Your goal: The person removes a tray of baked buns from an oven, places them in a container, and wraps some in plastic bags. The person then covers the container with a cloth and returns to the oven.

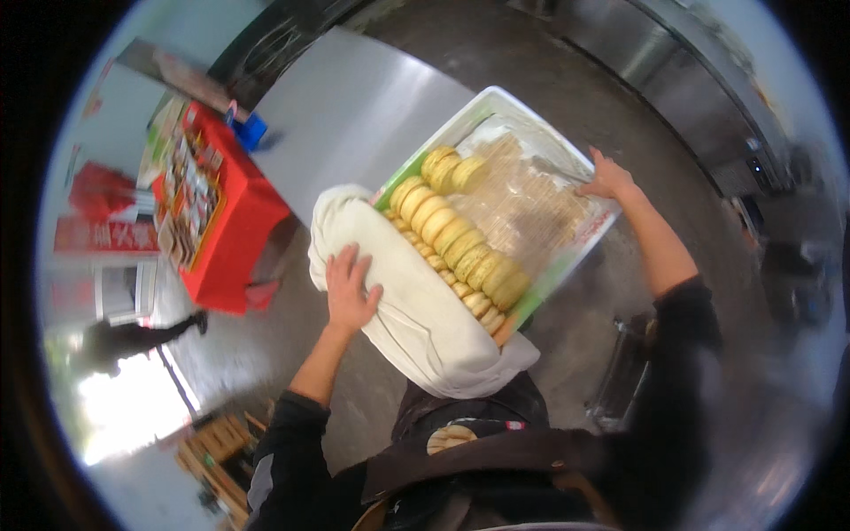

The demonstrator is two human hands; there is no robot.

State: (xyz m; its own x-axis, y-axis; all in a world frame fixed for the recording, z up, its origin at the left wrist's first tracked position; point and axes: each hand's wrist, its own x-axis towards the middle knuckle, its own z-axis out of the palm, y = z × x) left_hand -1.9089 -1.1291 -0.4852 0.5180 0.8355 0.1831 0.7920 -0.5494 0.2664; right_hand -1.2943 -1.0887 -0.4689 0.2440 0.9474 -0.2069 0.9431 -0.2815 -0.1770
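Left hand point(350, 292) lies flat, fingers spread, on white cloth point(416, 310); right hand point(606, 180) grips tray point(496, 97)'s far edge, its long axis running diagonally between both hands.

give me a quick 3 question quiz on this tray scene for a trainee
1. True or false: the left hand rests on the white cloth.
2. Where does the right hand grip the tray? A) the far right edge B) the near corner C) underneath the cloth
3. What lies in rows in the tray beside the cloth?

Key
1. True: the palm lies flat on the cloth.
2. A: the fingers are on the far right edge.
3. Round yellow-green cakes, stood on edge in rows.
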